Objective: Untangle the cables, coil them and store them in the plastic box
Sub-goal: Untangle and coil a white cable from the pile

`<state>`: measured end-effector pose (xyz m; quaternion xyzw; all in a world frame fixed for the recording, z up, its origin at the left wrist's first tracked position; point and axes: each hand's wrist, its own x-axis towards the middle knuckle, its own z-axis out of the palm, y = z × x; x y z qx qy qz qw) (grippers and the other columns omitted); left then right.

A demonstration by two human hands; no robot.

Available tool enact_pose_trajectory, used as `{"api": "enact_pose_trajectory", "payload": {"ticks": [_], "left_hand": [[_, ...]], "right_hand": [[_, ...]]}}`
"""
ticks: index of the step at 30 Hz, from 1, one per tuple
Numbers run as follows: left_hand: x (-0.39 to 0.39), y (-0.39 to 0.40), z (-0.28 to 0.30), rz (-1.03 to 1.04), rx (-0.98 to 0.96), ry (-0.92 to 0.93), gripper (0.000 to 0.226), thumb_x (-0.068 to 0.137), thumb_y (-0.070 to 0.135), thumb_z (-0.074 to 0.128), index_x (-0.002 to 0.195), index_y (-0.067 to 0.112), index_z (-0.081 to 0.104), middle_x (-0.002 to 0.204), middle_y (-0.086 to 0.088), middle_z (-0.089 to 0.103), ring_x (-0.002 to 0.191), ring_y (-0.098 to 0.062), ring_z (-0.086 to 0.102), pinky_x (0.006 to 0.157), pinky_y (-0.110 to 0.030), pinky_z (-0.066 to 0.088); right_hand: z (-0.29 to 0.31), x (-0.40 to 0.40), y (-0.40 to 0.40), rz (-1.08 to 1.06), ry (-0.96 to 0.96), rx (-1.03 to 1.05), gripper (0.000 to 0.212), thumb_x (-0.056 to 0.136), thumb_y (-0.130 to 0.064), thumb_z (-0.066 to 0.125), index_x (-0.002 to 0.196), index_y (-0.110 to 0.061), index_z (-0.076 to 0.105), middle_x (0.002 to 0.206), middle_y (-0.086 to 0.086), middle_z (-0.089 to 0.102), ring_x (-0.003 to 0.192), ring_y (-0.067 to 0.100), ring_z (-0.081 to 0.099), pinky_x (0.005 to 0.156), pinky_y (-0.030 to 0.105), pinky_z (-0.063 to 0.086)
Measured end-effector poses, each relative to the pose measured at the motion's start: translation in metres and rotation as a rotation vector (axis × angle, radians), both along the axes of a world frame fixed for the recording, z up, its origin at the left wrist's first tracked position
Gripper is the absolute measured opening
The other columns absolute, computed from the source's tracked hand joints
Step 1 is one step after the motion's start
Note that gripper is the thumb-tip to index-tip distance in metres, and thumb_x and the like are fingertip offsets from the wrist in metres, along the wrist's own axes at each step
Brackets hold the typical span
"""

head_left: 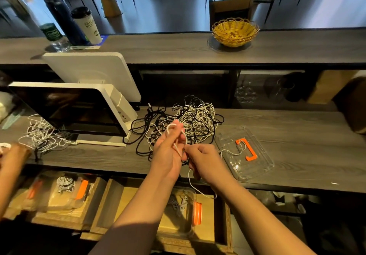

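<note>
White cable (179, 133), thin, light and limp, looped over the raised fingers of the left hand (168, 151); the right hand (200, 159) pinches its strand just beside. Best gripped near the free end, likely to snag. Tangled pile (190, 120) lies beyond both hands; clear lid (257, 167) right of the right hand.

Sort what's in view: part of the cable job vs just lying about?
Job: white cable held in left hand and right hand; tangled cable pile; clear lid; plastic box.
Lying about: wicker basket; paper cup; screen.
</note>
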<state>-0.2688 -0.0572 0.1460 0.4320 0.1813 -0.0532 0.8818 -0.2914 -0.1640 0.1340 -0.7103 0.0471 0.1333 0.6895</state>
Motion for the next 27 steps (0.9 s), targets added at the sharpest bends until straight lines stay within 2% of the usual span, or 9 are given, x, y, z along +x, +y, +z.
{"api": "enact_pose_trajectory", "payload": {"ticks": [2,4,6,9,12,15,21,24,27], "left_hand": [[0.0,-0.002,-0.004,-0.03,0.061,0.035,0.019,0.09,0.031,0.065,0.098,0.016,0.071,0.075,0.004,0.064,0.063,-0.005,0.053,0.054,-0.019,0.032],[0.002,-0.001,-0.006,-0.076,0.112,0.046,0.022,0.099,0.033,0.056,0.104,0.017,0.072,0.082,0.002,0.07,0.068,-0.007,0.057,0.061,-0.022,0.039],[0.006,0.003,-0.004,-0.152,0.117,0.023,0.024,0.105,0.025,0.045,0.113,0.016,0.065,0.093,-0.003,0.075,0.077,-0.011,0.068,0.069,-0.025,0.05],[0.013,0.014,0.001,-0.248,0.121,-0.017,0.028,0.104,0.009,0.034,0.118,0.011,0.058,0.091,-0.011,0.075,0.074,-0.019,0.07,0.065,-0.029,0.057],[0.02,0.024,0.002,-0.268,0.093,-0.025,0.032,0.099,0.005,0.031,0.116,0.01,0.058,0.068,-0.004,0.06,0.054,-0.013,0.053,0.049,-0.024,0.044],[0.028,0.034,-0.002,-0.231,-0.031,-0.003,0.031,0.1,0.012,0.029,0.109,0.007,0.057,0.057,0.003,0.039,0.041,-0.007,0.031,0.037,-0.02,0.025],[0.037,0.056,-0.005,-0.195,-0.1,0.021,0.048,0.102,0.04,0.035,0.089,0.006,0.067,0.052,0.006,0.027,0.04,-0.007,0.021,0.043,-0.025,0.012],[0.038,0.064,-0.007,-0.192,0.066,-0.021,0.047,0.105,0.039,0.032,0.08,0.008,0.058,0.052,0.006,0.03,0.041,-0.008,0.023,0.043,-0.025,0.013],[0.035,0.07,-0.012,-0.245,0.592,-0.221,0.043,0.102,0.029,0.031,0.079,0.007,0.058,0.052,0.009,0.031,0.048,-0.01,0.026,0.045,-0.021,0.021]], "right_hand": [[0.0,0.002,0.003,0.014,-0.001,-0.031,0.039,0.1,-0.02,0.053,0.063,-0.012,0.064,0.047,-0.001,0.048,0.038,0.009,0.039,0.041,0.019,0.032],[-0.002,0.002,0.005,0.035,0.006,-0.06,0.04,0.1,-0.02,0.052,0.062,-0.012,0.064,0.048,0.0,0.048,0.037,0.008,0.04,0.041,0.018,0.032],[-0.003,0.003,0.007,0.053,0.021,-0.103,0.038,0.1,-0.019,0.052,0.065,-0.009,0.064,0.047,-0.001,0.048,0.037,0.006,0.04,0.04,0.018,0.031],[-0.006,0.004,0.009,0.047,0.049,-0.137,0.038,0.1,-0.019,0.052,0.065,-0.009,0.064,0.047,-0.001,0.048,0.036,0.006,0.04,0.04,0.017,0.031],[-0.005,0.006,0.014,0.059,0.062,-0.136,0.039,0.1,-0.022,0.054,0.064,-0.01,0.065,0.045,-0.002,0.046,0.035,0.005,0.038,0.04,0.014,0.03],[-0.005,0.008,0.021,0.097,0.064,-0.178,0.036,0.099,-0.025,0.058,0.07,-0.008,0.068,0.048,-0.002,0.048,0.036,0.003,0.038,0.041,0.014,0.03],[-0.012,0.003,0.044,0.114,-0.035,-0.369,0.032,0.099,-0.034,0.057,0.07,-0.024,0.064,0.057,-0.003,0.056,0.052,0.009,0.049,0.054,0.031,0.042],[-0.011,-0.004,0.061,0.212,-0.122,-0.526,0.022,0.101,-0.031,0.053,0.084,-0.02,0.061,0.067,-0.004,0.057,0.063,0.017,0.054,0.064,0.039,0.045],[-0.003,-0.013,0.078,0.352,-0.175,-0.635,0.022,0.104,-0.032,0.046,0.106,-0.018,0.062,0.08,-0.004,0.059,0.071,0.018,0.055,0.063,0.034,0.039]]}}
